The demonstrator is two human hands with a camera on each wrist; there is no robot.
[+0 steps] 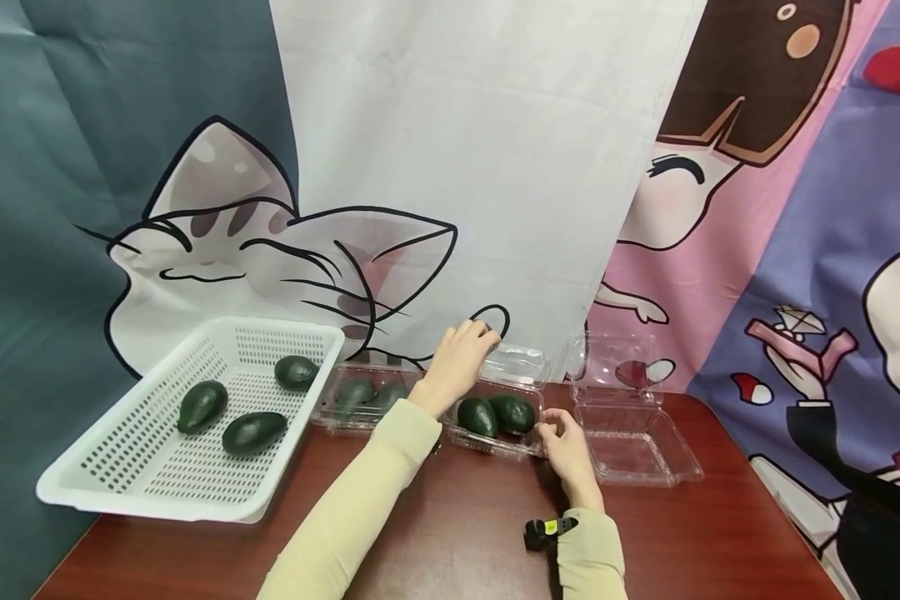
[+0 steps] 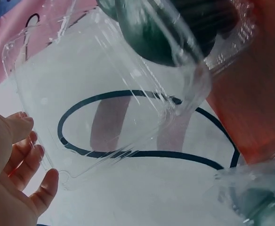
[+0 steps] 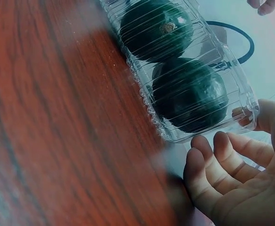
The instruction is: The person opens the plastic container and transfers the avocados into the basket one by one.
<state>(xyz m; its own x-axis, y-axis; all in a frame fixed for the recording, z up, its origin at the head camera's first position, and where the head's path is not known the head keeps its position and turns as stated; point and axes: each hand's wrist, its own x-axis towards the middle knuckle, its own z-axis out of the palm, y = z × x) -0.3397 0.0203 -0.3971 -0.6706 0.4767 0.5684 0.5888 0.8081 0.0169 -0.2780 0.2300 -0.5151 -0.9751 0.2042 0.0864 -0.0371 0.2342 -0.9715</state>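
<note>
A clear plastic clamshell container (image 1: 495, 448) stands on the table with its lid (image 1: 516, 367) raised and two dark green avocados (image 1: 477, 417) side by side in its base. My left hand (image 1: 459, 358) is at the lid's upper edge. In the left wrist view the fingers (image 2: 27, 165) curl at that edge, with the thumb on the near face. My right hand (image 1: 566, 446) holds the base by its right end. The right wrist view shows the thumb (image 3: 243, 116) at the inner side of the wall and the fingers outside, below the rim.
A white perforated basket (image 1: 157, 492) with three avocados (image 1: 253, 433) stands at the left. Between it and my left arm sits a closed clamshell (image 1: 345, 423) with avocados inside. To the right, an opened clamshell (image 1: 637, 454) leans its lid against the printed cloth backdrop (image 1: 495, 167).
</note>
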